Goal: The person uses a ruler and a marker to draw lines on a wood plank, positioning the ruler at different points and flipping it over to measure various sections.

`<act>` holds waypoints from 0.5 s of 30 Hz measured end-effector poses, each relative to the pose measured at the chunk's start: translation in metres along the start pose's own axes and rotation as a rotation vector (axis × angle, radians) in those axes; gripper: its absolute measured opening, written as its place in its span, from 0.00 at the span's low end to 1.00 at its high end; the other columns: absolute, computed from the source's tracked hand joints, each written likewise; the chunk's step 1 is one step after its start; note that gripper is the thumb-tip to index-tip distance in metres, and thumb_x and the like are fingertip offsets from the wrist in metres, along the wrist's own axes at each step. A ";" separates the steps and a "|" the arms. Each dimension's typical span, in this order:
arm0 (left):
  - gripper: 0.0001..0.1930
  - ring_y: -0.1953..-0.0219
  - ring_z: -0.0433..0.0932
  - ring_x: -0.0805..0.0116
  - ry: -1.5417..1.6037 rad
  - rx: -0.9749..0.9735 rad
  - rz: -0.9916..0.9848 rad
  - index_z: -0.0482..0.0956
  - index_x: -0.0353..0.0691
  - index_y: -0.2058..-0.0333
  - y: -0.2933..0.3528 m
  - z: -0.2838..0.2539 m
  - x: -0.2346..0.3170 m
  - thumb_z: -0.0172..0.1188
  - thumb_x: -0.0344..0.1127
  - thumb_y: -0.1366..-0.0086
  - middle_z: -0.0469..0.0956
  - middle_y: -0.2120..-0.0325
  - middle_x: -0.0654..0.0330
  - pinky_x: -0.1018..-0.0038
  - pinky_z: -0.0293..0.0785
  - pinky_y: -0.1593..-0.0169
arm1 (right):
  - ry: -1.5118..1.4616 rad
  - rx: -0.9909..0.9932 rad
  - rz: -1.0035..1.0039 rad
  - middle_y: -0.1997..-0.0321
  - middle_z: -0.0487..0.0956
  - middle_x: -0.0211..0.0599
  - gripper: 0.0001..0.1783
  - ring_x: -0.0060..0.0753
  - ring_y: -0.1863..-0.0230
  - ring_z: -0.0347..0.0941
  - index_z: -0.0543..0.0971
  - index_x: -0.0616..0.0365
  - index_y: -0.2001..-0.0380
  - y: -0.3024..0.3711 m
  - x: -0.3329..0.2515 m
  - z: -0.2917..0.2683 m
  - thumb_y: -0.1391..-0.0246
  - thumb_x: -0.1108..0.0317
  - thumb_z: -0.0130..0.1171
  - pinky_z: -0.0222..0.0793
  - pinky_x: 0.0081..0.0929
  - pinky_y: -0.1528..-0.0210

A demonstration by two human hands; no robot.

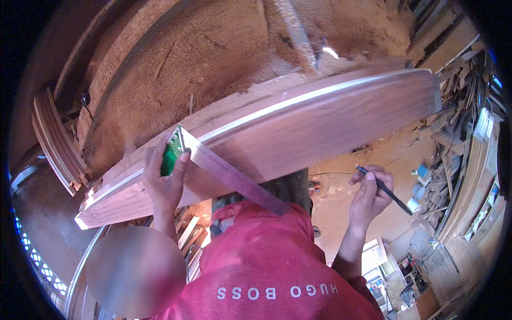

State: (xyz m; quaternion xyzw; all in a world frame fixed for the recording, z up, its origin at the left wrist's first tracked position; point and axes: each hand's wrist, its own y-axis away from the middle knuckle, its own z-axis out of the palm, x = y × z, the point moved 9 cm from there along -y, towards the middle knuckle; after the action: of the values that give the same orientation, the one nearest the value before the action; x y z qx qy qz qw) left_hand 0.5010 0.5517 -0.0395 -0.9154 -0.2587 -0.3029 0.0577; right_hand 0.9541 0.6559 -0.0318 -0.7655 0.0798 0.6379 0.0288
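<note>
A long reddish-brown wooden board (298,133) lies slanting across the view in front of me. My left hand (166,181) is closed round the green handle (172,153) of a try square at the board's near left part. The metal blade (234,178) of the square reaches across the board's face and past its near edge, toward my red shirt. Off the board to the right, my right hand (372,196) grips a slim black pen (392,196), its tip pointing up and left. The pen does not touch the board.
Sawdust (213,69) covers the surface beyond the board. A stack of curved wooden strips (61,141) stands at the far left. Scrap wood (448,160) is piled along the right side, near a white cup (413,205). A blurred round patch hides part of the lower left.
</note>
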 end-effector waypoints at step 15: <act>0.29 0.66 0.79 0.56 0.089 -0.167 0.070 0.82 0.41 0.46 -0.002 -0.039 -0.115 0.77 0.40 0.47 0.78 0.66 0.52 0.65 0.76 0.63 | 0.073 -0.135 -0.110 0.65 0.80 0.42 0.08 0.25 0.74 0.77 0.75 0.65 0.57 0.111 -0.003 0.226 0.33 0.71 0.58 0.77 0.23 0.72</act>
State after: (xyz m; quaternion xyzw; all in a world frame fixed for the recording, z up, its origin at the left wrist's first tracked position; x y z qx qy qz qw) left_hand 0.4014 0.4927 -0.0752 -0.9112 -0.1976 -0.3615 0.0033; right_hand 0.7161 0.5800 -0.0640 -0.7917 -0.0046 0.6109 0.0093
